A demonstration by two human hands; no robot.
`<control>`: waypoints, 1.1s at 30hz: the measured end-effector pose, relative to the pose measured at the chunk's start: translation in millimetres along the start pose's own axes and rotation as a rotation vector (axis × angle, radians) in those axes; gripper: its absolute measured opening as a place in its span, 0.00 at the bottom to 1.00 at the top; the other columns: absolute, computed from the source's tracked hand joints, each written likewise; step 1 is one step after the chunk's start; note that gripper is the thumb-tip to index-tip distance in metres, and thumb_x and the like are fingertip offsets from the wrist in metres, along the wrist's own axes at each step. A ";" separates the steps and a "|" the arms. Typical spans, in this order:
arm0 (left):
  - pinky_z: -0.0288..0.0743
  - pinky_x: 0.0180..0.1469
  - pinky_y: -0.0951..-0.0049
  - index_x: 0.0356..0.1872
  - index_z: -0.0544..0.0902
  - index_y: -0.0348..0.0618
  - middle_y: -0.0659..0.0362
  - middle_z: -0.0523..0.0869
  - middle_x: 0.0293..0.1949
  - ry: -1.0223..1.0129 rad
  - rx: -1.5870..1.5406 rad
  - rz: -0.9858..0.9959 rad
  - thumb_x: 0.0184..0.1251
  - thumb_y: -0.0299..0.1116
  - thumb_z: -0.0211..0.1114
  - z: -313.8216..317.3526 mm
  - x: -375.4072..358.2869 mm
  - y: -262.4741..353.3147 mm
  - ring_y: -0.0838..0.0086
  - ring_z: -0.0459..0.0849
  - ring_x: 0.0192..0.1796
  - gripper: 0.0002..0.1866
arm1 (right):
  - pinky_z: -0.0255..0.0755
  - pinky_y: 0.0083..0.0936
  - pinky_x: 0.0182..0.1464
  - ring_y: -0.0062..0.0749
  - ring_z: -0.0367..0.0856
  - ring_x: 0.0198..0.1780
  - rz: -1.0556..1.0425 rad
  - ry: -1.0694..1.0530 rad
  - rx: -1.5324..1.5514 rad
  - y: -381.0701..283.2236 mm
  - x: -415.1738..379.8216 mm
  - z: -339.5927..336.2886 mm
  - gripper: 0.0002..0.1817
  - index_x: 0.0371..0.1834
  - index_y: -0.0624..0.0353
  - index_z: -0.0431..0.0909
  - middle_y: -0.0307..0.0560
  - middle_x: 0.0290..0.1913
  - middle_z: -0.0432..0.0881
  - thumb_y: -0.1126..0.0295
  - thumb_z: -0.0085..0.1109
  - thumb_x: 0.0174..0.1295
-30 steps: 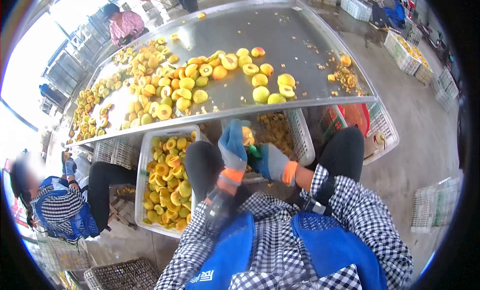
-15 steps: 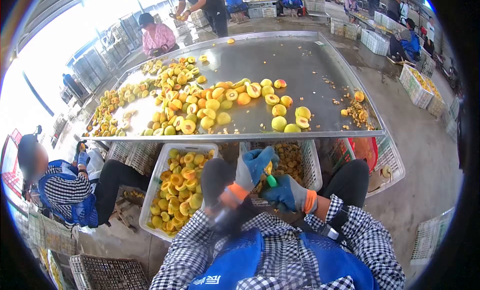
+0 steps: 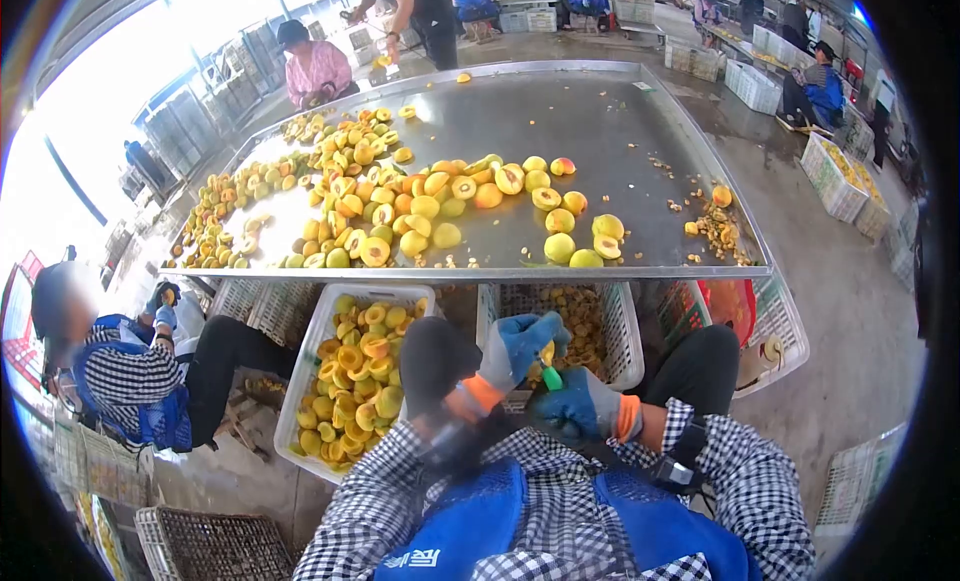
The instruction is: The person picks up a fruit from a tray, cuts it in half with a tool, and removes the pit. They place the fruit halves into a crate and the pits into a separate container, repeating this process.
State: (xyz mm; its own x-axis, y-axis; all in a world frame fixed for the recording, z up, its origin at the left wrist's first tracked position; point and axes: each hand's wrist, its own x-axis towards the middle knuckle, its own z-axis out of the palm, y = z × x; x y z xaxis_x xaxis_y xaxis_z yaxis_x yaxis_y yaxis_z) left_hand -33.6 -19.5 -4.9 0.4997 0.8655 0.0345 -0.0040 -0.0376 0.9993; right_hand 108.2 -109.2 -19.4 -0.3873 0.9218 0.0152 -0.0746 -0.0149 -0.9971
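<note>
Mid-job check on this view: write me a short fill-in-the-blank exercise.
1. The right hand holds a tool whose visible part is ____.
2. The glove cuff at the left hand is ____.
3. The white crate of fruit halves stands beside the ____ knee.

Missing words: green; orange; left.

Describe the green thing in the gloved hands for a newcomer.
Find the big metal table. Before its near edge, the wearer's left hand and right hand sit close. From the right one pokes a green stub, its colour unlike the yellow fruit beside it.
</note>
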 end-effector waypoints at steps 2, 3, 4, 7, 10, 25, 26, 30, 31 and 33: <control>0.76 0.35 0.78 0.37 0.87 0.33 0.58 0.87 0.30 -0.076 0.003 -0.108 0.72 0.45 0.62 -2.2 -0.9 -12.1 0.78 0.82 0.31 0.20 | 0.63 0.22 0.21 0.24 0.72 0.20 0.154 -0.012 0.038 -3.1 -4.8 -2.9 0.07 0.31 0.55 0.81 0.37 0.20 0.73 0.78 0.63 0.47; 0.76 0.36 0.78 0.36 0.87 0.33 0.58 0.87 0.30 -0.005 -0.039 -0.109 0.73 0.44 0.61 2.1 -2.6 -14.0 0.78 0.82 0.31 0.20 | 0.63 0.22 0.20 0.23 0.72 0.19 0.264 -0.004 0.102 -5.3 -6.6 -1.2 0.07 0.31 0.55 0.81 0.37 0.20 0.73 0.77 0.63 0.48; 0.75 0.36 0.78 0.36 0.87 0.33 0.58 0.87 0.30 0.067 -0.076 -0.107 0.74 0.43 0.59 8.2 -3.1 -13.8 0.79 0.82 0.31 0.20 | 0.63 0.21 0.20 0.21 0.73 0.19 0.183 -0.009 0.029 -0.3 -4.5 0.9 0.06 0.31 0.55 0.82 0.37 0.20 0.73 0.77 0.63 0.50; 0.75 0.35 0.78 0.35 0.87 0.33 0.58 0.87 0.30 0.209 -0.167 -0.080 0.74 0.43 0.59 15.8 -0.1 -10.1 0.78 0.82 0.31 0.20 | 0.64 0.19 0.20 0.18 0.73 0.20 -0.197 0.005 -0.297 14.1 2.9 6.0 0.03 0.31 0.56 0.83 0.35 0.20 0.73 0.75 0.62 0.54; 0.76 0.35 0.77 0.34 0.86 0.32 0.57 0.87 0.29 0.247 -0.226 -0.113 0.72 0.44 0.62 16.1 4.8 -8.4 0.76 0.83 0.31 0.21 | 0.65 0.20 0.21 0.18 0.73 0.20 -0.187 0.081 -0.259 26.0 7.3 6.8 0.03 0.31 0.56 0.83 0.35 0.21 0.74 0.75 0.61 0.55; 0.76 0.30 0.77 0.34 0.86 0.30 0.54 0.87 0.27 0.199 -0.298 -0.104 0.71 0.49 0.62 27.8 0.8 -11.5 0.74 0.83 0.26 0.25 | 0.72 0.22 0.34 0.17 0.75 0.35 -0.026 0.037 -0.227 23.8 -5.1 -2.5 0.07 0.36 0.64 0.80 0.38 0.35 0.82 0.74 0.64 0.55; 0.76 0.30 0.77 0.34 0.86 0.31 0.54 0.87 0.27 0.212 -0.321 -0.091 0.72 0.49 0.62 29.5 0.3 -10.2 0.74 0.83 0.25 0.25 | 0.72 0.22 0.34 0.17 0.76 0.35 0.027 0.036 -0.216 12.2 -5.8 -5.0 0.07 0.37 0.63 0.80 0.38 0.35 0.82 0.74 0.63 0.55; 0.75 0.29 0.78 0.32 0.86 0.32 0.55 0.86 0.25 0.096 -0.307 -0.152 0.73 0.50 0.59 27.6 -1.9 -17.5 0.75 0.82 0.24 0.26 | 0.74 0.23 0.36 0.20 0.78 0.35 0.279 -0.008 -0.117 -20.5 -13.2 -6.5 0.09 0.40 0.61 0.81 0.38 0.34 0.82 0.74 0.64 0.56; 0.74 0.29 0.78 0.31 0.86 0.32 0.55 0.86 0.25 0.100 -0.310 -0.173 0.74 0.50 0.59 29.0 -5.9 -13.1 0.75 0.81 0.24 0.27 | 0.74 0.24 0.36 0.21 0.78 0.35 0.261 -0.037 -0.150 -8.8 -13.2 -7.4 0.10 0.41 0.60 0.81 0.38 0.33 0.82 0.73 0.64 0.56; 0.75 0.29 0.77 0.31 0.86 0.32 0.55 0.86 0.25 0.135 -0.285 -0.146 0.74 0.51 0.58 30.5 -10.7 -3.1 0.75 0.82 0.24 0.28 | 0.70 0.23 0.30 0.21 0.76 0.29 0.217 0.005 -0.069 4.0 -16.7 2.8 0.08 0.38 0.60 0.81 0.37 0.28 0.80 0.72 0.64 0.56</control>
State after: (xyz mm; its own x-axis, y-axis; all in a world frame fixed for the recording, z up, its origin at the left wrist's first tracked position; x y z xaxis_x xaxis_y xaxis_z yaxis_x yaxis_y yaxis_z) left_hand -12.5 -43.9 -8.8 0.3942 0.9103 -0.1267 -0.1918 0.2163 0.9573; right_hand 111.8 -125.7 -23.5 -0.3831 0.9017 -0.2006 0.0732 -0.1869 -0.9797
